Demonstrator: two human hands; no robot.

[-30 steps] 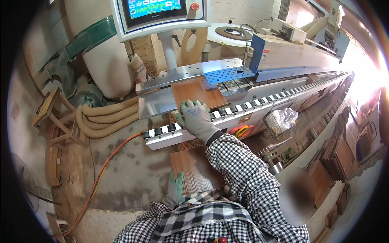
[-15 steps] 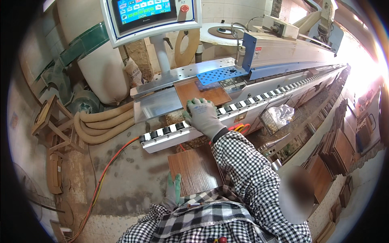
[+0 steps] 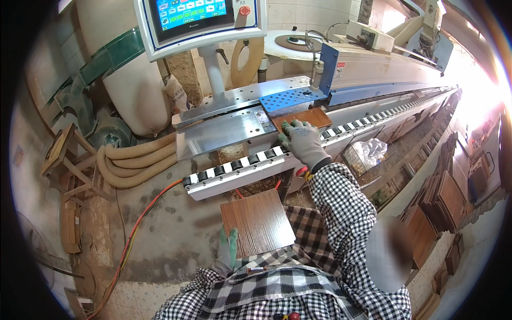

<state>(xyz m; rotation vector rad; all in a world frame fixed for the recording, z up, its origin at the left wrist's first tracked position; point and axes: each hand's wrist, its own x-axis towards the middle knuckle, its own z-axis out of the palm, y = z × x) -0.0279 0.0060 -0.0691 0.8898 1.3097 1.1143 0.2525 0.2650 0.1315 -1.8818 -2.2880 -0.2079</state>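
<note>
My right hand (image 3: 306,145), in a grey and green work glove, is closed at the near left corner of a brown wood-grain board (image 3: 310,116). Its fingers rest over the board's top and the thumb is lower, beside the edge. That board lies partly under the blue perforated plate (image 3: 285,100) of a long machine, beside its roller rail (image 3: 237,167). Close to my body, my gloved left hand (image 3: 227,252) grips a second wood-grain board (image 3: 257,223) by its left edge, thumb on top; the fingers beneath are hidden.
A metal infeed table (image 3: 218,137) lies left of the blue plate. Above stands a control screen (image 3: 194,13) with a red button. Ribbed hoses (image 3: 138,168), a wooden stool (image 3: 66,160) and an orange cable (image 3: 140,224) are at left. Stacked boards (image 3: 445,197) lean at right.
My right hand has moved right and slightly away with its board, which has slid further under the blue plate and uncovered the metal table. My left hand and its board have stayed nearly still.
</note>
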